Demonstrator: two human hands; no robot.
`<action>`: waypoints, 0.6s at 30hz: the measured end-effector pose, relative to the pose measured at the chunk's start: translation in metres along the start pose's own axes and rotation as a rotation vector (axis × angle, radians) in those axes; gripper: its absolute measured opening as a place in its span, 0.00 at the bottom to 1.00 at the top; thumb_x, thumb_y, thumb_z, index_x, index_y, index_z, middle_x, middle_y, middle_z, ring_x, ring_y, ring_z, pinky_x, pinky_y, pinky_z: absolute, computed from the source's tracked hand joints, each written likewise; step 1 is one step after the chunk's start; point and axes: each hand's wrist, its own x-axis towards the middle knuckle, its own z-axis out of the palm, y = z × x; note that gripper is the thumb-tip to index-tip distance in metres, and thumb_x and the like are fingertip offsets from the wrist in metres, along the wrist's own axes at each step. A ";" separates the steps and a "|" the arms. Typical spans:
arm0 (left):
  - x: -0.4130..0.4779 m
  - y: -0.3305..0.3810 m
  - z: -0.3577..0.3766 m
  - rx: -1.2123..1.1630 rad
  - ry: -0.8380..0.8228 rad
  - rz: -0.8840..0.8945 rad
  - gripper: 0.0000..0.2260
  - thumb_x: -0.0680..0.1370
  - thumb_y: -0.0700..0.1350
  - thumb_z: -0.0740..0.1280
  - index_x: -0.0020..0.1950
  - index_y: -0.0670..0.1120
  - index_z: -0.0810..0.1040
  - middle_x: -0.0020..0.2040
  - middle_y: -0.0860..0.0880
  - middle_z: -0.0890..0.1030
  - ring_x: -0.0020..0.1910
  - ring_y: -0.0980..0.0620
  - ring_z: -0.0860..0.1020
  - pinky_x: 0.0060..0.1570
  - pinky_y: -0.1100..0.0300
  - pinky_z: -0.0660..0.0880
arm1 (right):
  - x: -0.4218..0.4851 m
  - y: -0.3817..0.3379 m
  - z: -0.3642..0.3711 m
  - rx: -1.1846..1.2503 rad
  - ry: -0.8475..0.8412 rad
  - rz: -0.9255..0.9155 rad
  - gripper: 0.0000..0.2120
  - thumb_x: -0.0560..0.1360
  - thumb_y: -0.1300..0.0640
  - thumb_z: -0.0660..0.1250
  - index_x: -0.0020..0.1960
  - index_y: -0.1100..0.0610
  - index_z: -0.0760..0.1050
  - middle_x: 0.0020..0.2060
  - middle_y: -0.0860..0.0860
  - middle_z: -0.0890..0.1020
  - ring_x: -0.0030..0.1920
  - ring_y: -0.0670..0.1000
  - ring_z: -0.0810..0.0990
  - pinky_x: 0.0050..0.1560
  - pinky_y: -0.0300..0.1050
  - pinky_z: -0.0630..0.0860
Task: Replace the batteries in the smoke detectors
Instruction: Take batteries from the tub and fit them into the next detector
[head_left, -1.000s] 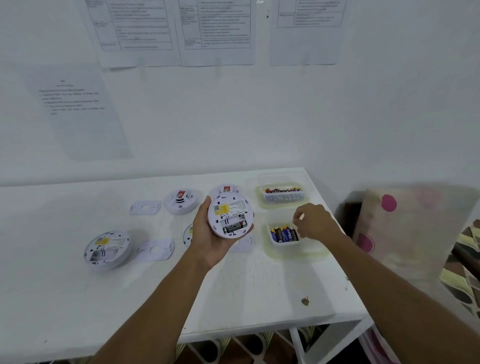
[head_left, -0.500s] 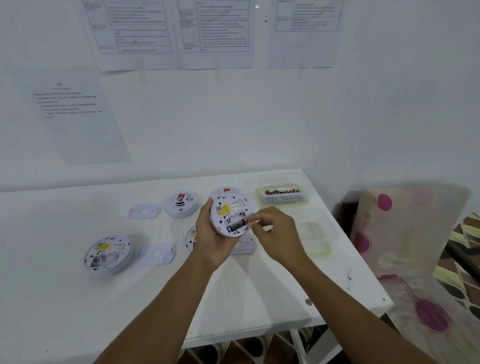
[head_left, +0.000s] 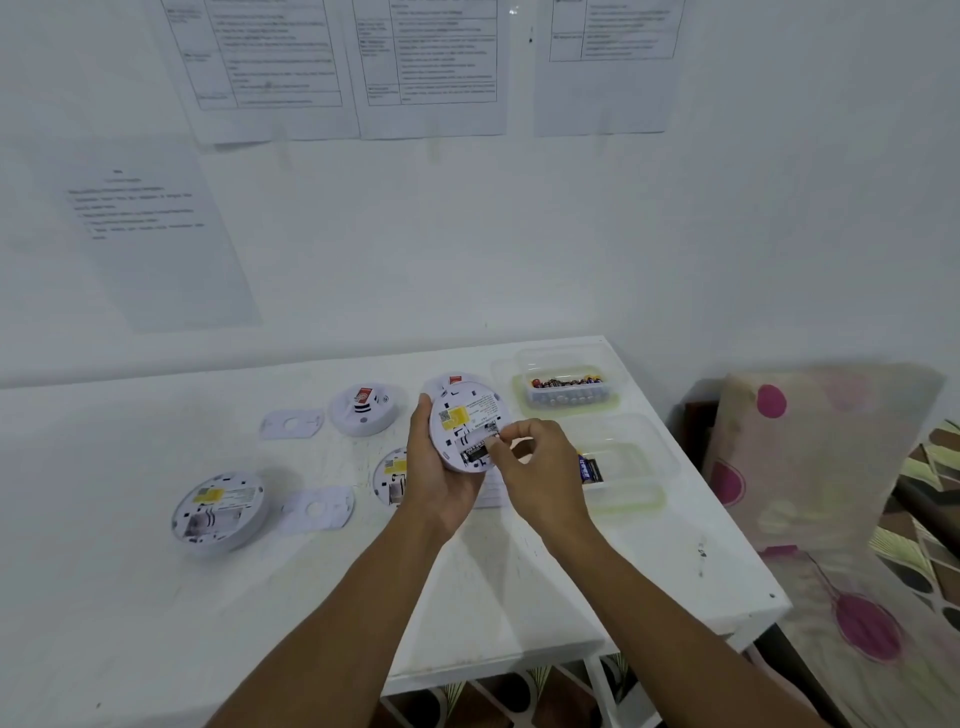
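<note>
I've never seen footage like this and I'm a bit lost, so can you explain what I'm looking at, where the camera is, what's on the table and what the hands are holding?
There is no machine here: a person wears a camera on the head, looking down at their own bare hands.

The left hand holds a round white smoke detector with its back facing up. The right hand pinches at its battery slot.

On the white table lie more detectors, one at the left and one further back, plus flat mounting plates. Two clear tubs hold batteries: a far one and a near one.
</note>
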 end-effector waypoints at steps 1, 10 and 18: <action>0.001 -0.001 0.001 0.008 0.000 -0.003 0.27 0.77 0.61 0.60 0.69 0.44 0.75 0.65 0.40 0.78 0.63 0.42 0.76 0.64 0.49 0.71 | -0.001 0.000 0.000 -0.002 0.017 -0.018 0.05 0.72 0.53 0.72 0.43 0.52 0.77 0.45 0.45 0.78 0.44 0.44 0.78 0.45 0.38 0.75; 0.007 -0.012 0.005 0.015 -0.032 0.008 0.29 0.74 0.62 0.63 0.69 0.45 0.76 0.66 0.39 0.78 0.62 0.42 0.76 0.68 0.47 0.68 | 0.002 0.003 -0.002 -0.093 0.089 -0.125 0.05 0.76 0.62 0.66 0.47 0.53 0.77 0.49 0.50 0.78 0.41 0.43 0.79 0.43 0.34 0.75; 0.007 -0.012 0.007 0.012 -0.065 0.014 0.25 0.73 0.61 0.63 0.62 0.46 0.80 0.60 0.40 0.81 0.56 0.43 0.79 0.60 0.49 0.73 | 0.006 0.004 -0.011 -0.055 0.025 -0.049 0.07 0.76 0.61 0.66 0.42 0.50 0.75 0.48 0.49 0.78 0.43 0.40 0.78 0.39 0.27 0.71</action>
